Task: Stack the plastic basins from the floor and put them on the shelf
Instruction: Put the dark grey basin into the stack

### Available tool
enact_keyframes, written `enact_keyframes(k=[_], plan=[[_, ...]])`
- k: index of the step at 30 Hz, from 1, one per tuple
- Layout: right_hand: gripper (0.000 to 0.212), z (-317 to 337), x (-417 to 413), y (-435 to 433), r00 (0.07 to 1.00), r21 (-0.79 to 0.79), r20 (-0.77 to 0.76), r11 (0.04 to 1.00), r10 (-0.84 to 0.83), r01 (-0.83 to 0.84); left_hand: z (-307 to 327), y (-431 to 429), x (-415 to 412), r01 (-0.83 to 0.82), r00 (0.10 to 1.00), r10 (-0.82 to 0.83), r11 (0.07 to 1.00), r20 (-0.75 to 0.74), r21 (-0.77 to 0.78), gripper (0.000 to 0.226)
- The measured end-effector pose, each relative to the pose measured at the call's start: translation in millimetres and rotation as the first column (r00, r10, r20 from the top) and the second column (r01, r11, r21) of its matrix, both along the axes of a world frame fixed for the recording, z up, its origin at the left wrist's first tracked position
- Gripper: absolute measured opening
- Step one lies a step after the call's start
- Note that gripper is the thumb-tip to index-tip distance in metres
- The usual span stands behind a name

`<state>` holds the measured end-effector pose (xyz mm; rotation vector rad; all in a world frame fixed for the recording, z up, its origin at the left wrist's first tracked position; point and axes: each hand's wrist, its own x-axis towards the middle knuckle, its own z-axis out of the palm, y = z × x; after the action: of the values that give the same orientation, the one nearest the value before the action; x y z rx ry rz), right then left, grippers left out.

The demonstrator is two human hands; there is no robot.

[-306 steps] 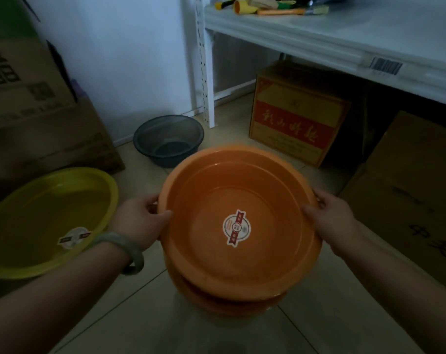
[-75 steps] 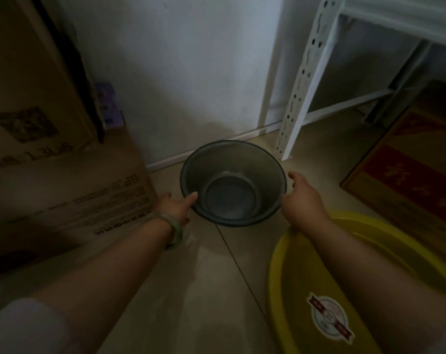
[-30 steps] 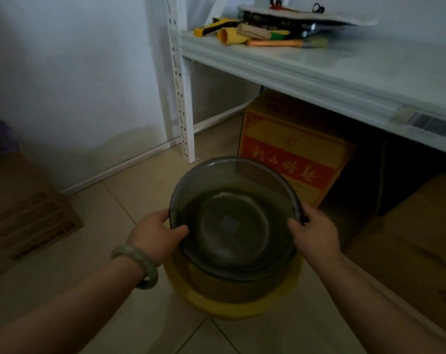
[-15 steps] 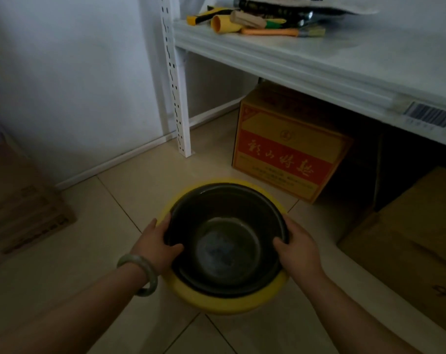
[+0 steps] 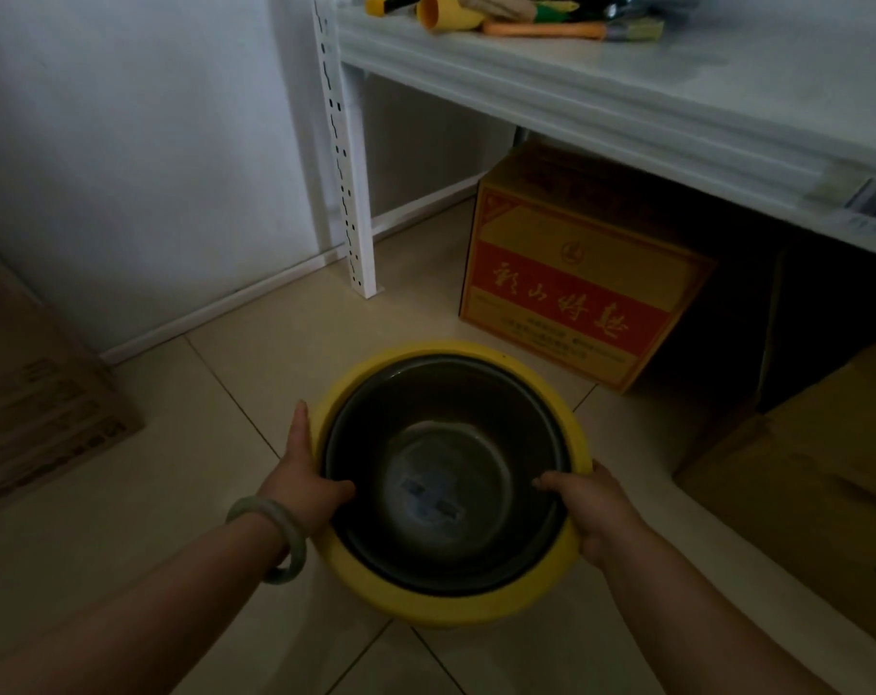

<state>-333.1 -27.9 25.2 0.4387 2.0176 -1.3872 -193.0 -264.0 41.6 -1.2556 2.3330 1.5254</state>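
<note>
Nearest the camera, two bare forearms reach forward. The left hand [image 5: 303, 481], which wears a pale bangle [image 5: 275, 536] at the wrist, grips the rim of the yellow basin [image 5: 476, 601] with the thumb hooked over the edge and the fingers extended along the outer wall. The right hand [image 5: 594, 509] grasps the opposite rim in the same manner, thumb inside. Both hands are closed on the stack.

The dark basin [image 5: 446, 474] is nested inside the yellow basin. A pale label shows on its bottom, but the printing is too blurred to read. The stack appears to sit on or just above the tiled floor [image 5: 125, 494]; contact cannot be confirmed. No orange basin is in view; whether one sits beneath the yellow basin cannot be determined.

Task status, as a judgement: nesting of the two visible basins is complete. The remaining step is to lift the stack onto the shelf [image 5: 626, 87], which has bare surface on its right side.

Further back, a yellow and red carton [image 5: 571, 298] stands under the shelf. It carries a row of yellow characters on a red band; smaller print below is illegible. A brown carton [image 5: 40, 408] at left carries faint unreadable print. A barcode label [image 5: 872, 198] is fixed to the shelf edge. Brushes and hand tools [image 5: 516, 17] lie at the shelf's far end.
</note>
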Motion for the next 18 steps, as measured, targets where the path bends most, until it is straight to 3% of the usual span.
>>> enact_keyframes(k=[2, 8, 18], plan=[[0.069, -3, -3, 1, 0.995, -0.054, 0.098, 0.999, 0.006, 0.0, -3, -4, -2, -0.052, 0.999, 0.053, 0.998, -0.012, 0.033, 0.106], [0.064, -9, -6, 0, 0.997, -0.073, 0.078, 0.997, 0.004, 0.002, -9, -4, -4, -0.13, 0.992, 0.13, 0.992, 0.004, -0.003, 0.073], [0.062, -9, -4, 3, 0.999, -0.091, 0.036, 0.996, 0.028, -0.024, -10, -4, -5, -0.11, 0.994, 0.11, 0.994, -0.001, -0.016, 0.066]])
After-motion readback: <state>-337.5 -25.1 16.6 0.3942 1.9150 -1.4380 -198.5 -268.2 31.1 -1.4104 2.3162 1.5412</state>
